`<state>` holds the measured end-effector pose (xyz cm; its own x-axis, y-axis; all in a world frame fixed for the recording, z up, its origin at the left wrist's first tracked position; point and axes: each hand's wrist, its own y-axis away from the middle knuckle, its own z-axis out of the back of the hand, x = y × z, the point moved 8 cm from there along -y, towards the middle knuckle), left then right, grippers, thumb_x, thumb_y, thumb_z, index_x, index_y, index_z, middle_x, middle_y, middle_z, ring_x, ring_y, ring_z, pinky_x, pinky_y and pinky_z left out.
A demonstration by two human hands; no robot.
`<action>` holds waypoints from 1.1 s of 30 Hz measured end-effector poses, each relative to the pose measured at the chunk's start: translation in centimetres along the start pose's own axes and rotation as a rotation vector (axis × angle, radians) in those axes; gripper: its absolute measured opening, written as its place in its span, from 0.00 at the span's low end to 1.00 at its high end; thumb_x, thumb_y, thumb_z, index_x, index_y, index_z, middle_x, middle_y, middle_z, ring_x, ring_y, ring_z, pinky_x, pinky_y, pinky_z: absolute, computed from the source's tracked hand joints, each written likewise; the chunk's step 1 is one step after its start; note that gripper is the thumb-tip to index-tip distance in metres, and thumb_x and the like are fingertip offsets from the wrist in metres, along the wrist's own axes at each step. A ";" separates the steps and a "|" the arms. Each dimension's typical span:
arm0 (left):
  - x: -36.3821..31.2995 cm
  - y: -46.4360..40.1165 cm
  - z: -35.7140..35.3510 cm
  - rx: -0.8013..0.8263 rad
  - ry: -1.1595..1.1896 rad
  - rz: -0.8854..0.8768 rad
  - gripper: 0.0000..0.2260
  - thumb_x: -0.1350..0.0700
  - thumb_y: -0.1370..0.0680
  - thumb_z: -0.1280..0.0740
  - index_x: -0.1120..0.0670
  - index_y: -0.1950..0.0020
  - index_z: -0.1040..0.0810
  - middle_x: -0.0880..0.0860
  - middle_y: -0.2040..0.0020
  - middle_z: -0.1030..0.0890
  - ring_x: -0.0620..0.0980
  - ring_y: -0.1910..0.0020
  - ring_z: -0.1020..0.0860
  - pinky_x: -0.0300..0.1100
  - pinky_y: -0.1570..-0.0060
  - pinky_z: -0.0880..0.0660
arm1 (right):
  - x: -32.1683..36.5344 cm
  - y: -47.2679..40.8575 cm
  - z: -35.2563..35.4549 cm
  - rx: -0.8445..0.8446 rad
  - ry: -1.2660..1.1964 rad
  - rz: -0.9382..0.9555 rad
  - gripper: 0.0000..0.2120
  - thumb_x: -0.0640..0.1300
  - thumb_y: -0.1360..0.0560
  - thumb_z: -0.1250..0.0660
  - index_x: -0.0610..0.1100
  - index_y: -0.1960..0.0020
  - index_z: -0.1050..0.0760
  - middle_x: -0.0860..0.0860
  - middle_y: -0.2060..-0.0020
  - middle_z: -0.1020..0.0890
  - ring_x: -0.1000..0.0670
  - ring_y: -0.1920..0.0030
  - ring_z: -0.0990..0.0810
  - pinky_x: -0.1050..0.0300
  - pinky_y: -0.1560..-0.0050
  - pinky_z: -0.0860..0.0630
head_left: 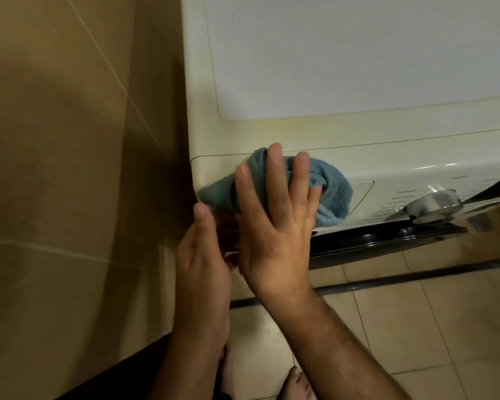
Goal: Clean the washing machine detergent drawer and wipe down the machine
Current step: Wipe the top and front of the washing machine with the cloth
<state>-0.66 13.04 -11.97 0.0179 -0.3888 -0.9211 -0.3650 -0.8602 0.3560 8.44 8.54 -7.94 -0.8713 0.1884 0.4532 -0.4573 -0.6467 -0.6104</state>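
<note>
Washing machine [358, 145] front corner is wiped with a blue cloth [334, 192] pressed flat under the right hand [274, 226], its grip spread wide, while the left hand [202, 255] is held loosely curled at the edge, seemingly empty.

Right hand [274, 226] flat on blue cloth [332, 192] against washing machine [358, 67] front, left hand [202, 255] beside

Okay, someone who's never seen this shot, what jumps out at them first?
The blue cloth, pressed under the flat right hand against the washing machine at its front upper left corner. The left hand sits just below that corner, and a shiny silver dial stands to the right.
</note>
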 end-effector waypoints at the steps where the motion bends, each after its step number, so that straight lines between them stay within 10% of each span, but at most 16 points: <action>1: 0.0 -0.1 0.1 -0.006 -0.006 0.004 0.30 0.30 0.29 0.45 0.48 0.39 0.20 0.48 0.48 0.15 0.47 0.48 0.16 0.50 0.52 0.20 | 0.0 0.3 -0.2 0.016 0.016 0.053 0.22 0.51 0.16 0.48 0.50 0.24 0.44 0.54 0.21 0.55 0.45 0.21 0.61 0.39 0.25 0.62; 9: 5.2 1.1 -3.9 0.095 -0.059 0.225 0.12 0.44 0.20 0.41 0.44 0.46 0.20 0.46 0.49 0.14 0.44 0.51 0.16 0.41 0.59 0.19 | -6.0 6.0 0.2 0.134 0.187 0.254 0.25 0.42 0.19 0.39 0.52 0.24 0.42 0.53 0.20 0.56 0.49 0.21 0.55 0.45 0.24 0.49; 19: 7.8 0.6 -10.2 0.156 -0.111 0.346 0.09 0.51 0.18 0.38 0.50 0.53 0.19 0.49 0.57 0.15 0.43 0.58 0.16 0.37 0.58 0.20 | -11.9 5.8 7.4 -0.232 -0.004 -0.374 0.30 0.27 0.33 0.28 0.38 0.33 0.31 0.32 0.29 0.41 0.33 0.26 0.41 0.37 0.31 0.32; 22: 8.2 0.5 -10.3 0.140 -0.141 0.347 0.07 0.51 0.18 0.37 0.49 0.52 0.19 0.49 0.56 0.15 0.45 0.54 0.17 0.36 0.60 0.23 | -12.0 6.8 7.5 -0.296 0.049 -0.561 0.19 0.31 0.33 0.26 0.36 0.43 0.24 0.38 0.38 0.29 0.41 0.36 0.30 0.57 0.36 0.28; 26: 9.3 0.5 -9.8 0.100 -0.166 0.378 0.07 0.53 0.18 0.36 0.50 0.47 0.19 0.48 0.54 0.15 0.40 0.57 0.17 0.37 0.57 0.22 | -11.7 7.5 5.8 -0.199 0.067 -0.708 0.10 0.35 0.32 0.26 0.41 0.53 0.24 0.50 0.56 0.23 0.52 0.51 0.29 0.63 0.49 0.32; 33: 10.0 1.2 -6.4 -0.015 -0.092 0.599 0.09 0.52 0.17 0.41 0.50 0.46 0.21 0.51 0.52 0.15 0.51 0.51 0.18 0.43 0.63 0.22 | -9.7 7.0 3.4 0.121 -0.108 -0.646 0.09 0.33 0.30 0.29 0.42 0.53 0.20 0.52 0.58 0.19 0.53 0.54 0.24 0.64 0.54 0.29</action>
<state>5.06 5.95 -19.72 -0.2669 -0.7773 -0.5697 -0.2736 -0.5057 0.8182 14.27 -0.34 -14.40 -0.4035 0.4947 0.7697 -0.8526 -0.5087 -0.1200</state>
